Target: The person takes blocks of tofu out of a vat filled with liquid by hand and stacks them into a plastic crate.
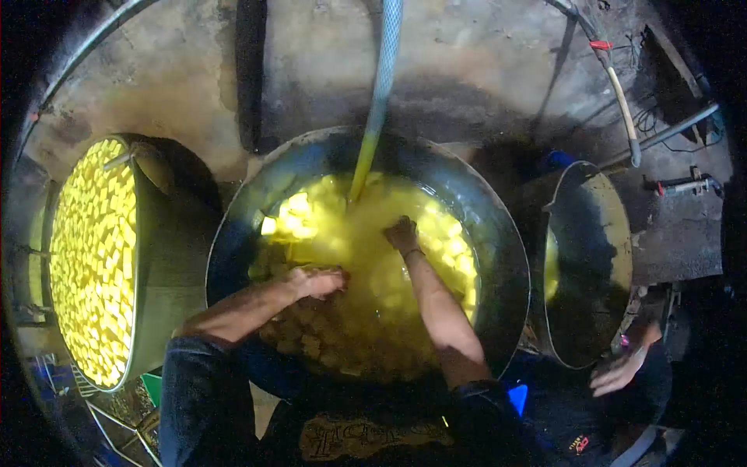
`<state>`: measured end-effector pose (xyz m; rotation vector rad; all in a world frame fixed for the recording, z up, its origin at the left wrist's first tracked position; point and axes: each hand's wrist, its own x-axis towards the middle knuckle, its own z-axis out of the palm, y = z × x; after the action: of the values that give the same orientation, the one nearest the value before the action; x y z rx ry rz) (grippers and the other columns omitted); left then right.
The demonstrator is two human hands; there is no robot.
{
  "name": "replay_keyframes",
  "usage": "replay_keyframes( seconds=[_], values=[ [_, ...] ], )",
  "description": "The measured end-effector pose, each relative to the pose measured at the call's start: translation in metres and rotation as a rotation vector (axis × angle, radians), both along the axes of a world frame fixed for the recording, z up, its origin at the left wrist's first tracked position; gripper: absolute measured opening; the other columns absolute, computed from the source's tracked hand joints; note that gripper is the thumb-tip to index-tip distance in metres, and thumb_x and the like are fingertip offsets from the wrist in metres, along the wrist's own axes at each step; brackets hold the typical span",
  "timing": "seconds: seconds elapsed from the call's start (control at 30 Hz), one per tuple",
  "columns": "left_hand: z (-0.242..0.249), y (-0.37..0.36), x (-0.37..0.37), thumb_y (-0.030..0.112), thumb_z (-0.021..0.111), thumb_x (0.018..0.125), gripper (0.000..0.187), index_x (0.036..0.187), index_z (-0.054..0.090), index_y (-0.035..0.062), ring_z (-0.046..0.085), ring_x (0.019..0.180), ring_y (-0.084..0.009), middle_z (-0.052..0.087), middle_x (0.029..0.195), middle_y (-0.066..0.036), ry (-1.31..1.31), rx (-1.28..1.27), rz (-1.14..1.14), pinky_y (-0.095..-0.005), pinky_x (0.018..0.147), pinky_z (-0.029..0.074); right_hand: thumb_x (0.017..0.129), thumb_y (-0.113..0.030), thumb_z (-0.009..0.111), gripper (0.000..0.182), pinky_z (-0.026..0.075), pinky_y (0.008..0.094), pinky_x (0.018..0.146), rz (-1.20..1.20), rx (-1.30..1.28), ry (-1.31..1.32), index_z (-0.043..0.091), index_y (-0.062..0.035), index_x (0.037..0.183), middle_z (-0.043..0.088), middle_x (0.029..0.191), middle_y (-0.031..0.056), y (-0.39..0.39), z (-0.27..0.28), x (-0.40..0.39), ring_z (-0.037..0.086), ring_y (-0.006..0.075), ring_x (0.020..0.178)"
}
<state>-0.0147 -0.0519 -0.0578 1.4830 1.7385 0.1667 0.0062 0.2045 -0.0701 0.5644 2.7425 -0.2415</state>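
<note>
A large round metal basin (510, 233) holds cloudy yellow liquid with many yellow blocks (299, 218) in it. Just above the liquid at the centre left is my left hand (317, 282), its fingers curled; whether it holds anything is hidden. My right hand (401, 233) reaches into the liquid right of centre, beside the yellow blocks, and its fingertips are under or at the surface. A pale blue hose (383, 74) hangs down from above, its lower end in the liquid between the blocks.
On the left stands a big drum (156, 272) filled with small yellow blocks. To the right is another metal vat (603, 233) with some yellow liquid. A co-worker's hand (622, 370) shows at the lower right. Curved pipes (615, 86) rise at the upper right.
</note>
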Motion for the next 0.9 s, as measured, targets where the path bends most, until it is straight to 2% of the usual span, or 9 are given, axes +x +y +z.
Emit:
replay_keyframes(
  seconds=[0.1, 0.27, 0.3, 0.33, 0.4, 0.53, 0.63, 0.8, 0.9],
  values=[
    [0.036, 0.013, -0.009, 0.013, 0.047, 0.083, 0.042, 0.124, 0.043, 0.0047, 0.042, 0.114, -0.0291, 0.041, 0.129, -0.013, -0.309, 0.096, 0.315, -0.0410, 0.096, 0.036, 0.083, -0.047, 0.057, 0.051, 0.049, 0.0386, 0.082, 0.269, 0.048, 0.047, 0.059, -0.0022, 0.109, 0.063, 0.099, 0.0189, 0.011, -0.075, 0.003, 0.060, 0.0255, 0.097],
    [0.034, 0.033, 0.000, -0.010, 0.048, 0.082, 0.036, 0.114, 0.051, 0.0056, 0.056, 0.096, -0.0239, 0.053, 0.118, -0.008, -0.873, 0.483, 1.009, -0.0285, 0.079, 0.054, 0.081, -0.019, 0.068, 0.047, 0.047, 0.0303, 0.085, -0.421, -1.032, 0.160, 0.052, 0.0016, 0.120, 0.062, 0.109, 0.0148, -0.006, 0.074, 0.038, 0.059, 0.0213, 0.098],
    [0.002, 0.040, -0.001, -0.010, 0.048, 0.082, 0.036, 0.114, 0.051, 0.0056, 0.056, 0.096, -0.0239, 0.053, 0.118, -0.008, -0.883, 0.489, 1.002, -0.0285, 0.079, 0.054, 0.080, -0.017, 0.068, 0.047, 0.047, 0.0297, 0.085, -0.388, -1.096, 0.195, 0.052, 0.0021, 0.120, 0.062, 0.110, 0.0143, -0.003, 0.074, 0.047, 0.059, 0.0206, 0.099],
    [-0.043, 0.048, -0.004, -0.005, 0.047, 0.083, 0.032, 0.113, 0.051, 0.0044, 0.057, 0.095, -0.0236, 0.054, 0.115, -0.008, -1.376, 0.612, 1.104, -0.0295, 0.078, 0.053, 0.080, -0.014, 0.068, 0.046, 0.047, 0.0291, 0.085, -0.354, -1.163, 0.228, 0.052, 0.0025, 0.120, 0.061, 0.111, 0.0138, 0.001, 0.073, 0.056, 0.058, 0.0199, 0.100],
    [0.000, 0.070, 0.015, 0.013, 0.045, 0.086, 0.026, 0.109, 0.052, 0.0017, 0.057, 0.089, -0.0227, 0.057, 0.102, -0.011, -1.525, 0.646, 1.471, -0.0328, 0.076, 0.051, 0.078, -0.006, 0.069, 0.040, 0.046, 0.0256, 0.085, -0.205, -1.193, 0.360, 0.054, 0.0049, 0.114, 0.061, 0.105, 0.0090, -0.003, 0.083, 0.074, 0.059, 0.0170, 0.095],
    [0.015, 0.102, 0.045, 0.023, 0.046, 0.086, 0.031, 0.107, 0.053, 0.0013, 0.056, 0.087, -0.0237, 0.057, 0.096, -0.012, -1.747, 0.786, 1.528, -0.0348, 0.078, 0.049, 0.078, -0.006, 0.070, 0.028, 0.047, 0.0234, 0.072, -0.359, -1.490, 0.447, 0.057, 0.0031, 0.101, 0.060, 0.088, 0.0037, -0.027, 0.121, 0.097, 0.057, 0.0121, 0.074],
    [0.041, 0.115, 0.068, 0.025, 0.041, 0.089, 0.029, 0.104, 0.053, 0.0027, 0.054, 0.092, -0.0225, 0.056, 0.095, -0.009, -1.836, 0.819, 1.646, -0.0342, 0.080, 0.047, 0.079, -0.009, 0.069, 0.030, 0.047, 0.0244, 0.068, -0.155, -0.862, 0.397, 0.056, 0.0019, 0.103, 0.058, 0.088, 0.0055, -0.036, 0.113, 0.097, 0.056, 0.0130, 0.071],
    [0.022, 0.133, 0.081, 0.027, 0.040, 0.090, 0.027, 0.100, 0.052, 0.0051, 0.052, 0.094, -0.0169, 0.055, 0.098, -0.006, -1.706, 1.064, 1.576, -0.0342, 0.084, 0.044, 0.081, -0.018, 0.069, 0.039, 0.048, 0.0294, 0.078, -0.125, -0.922, 0.515, 0.051, -0.0007, 0.111, 0.054, 0.100, 0.0112, -0.052, 0.138, 0.102, 0.057, 0.0179, 0.084],
    [0.038, 0.130, 0.087, 0.030, 0.039, 0.089, 0.029, 0.101, 0.053, 0.0073, 0.051, 0.094, -0.0173, 0.055, 0.097, -0.005, -2.127, 1.017, 1.501, -0.0349, 0.086, 0.043, 0.087, -0.024, 0.060, 0.041, 0.042, 0.0354, 0.092, 0.017, -0.346, 0.454, 0.049, -0.0020, 0.120, 0.052, 0.117, 0.0174, -0.057, 0.143, 0.096, 0.052, 0.0253, 0.107]
  ],
)
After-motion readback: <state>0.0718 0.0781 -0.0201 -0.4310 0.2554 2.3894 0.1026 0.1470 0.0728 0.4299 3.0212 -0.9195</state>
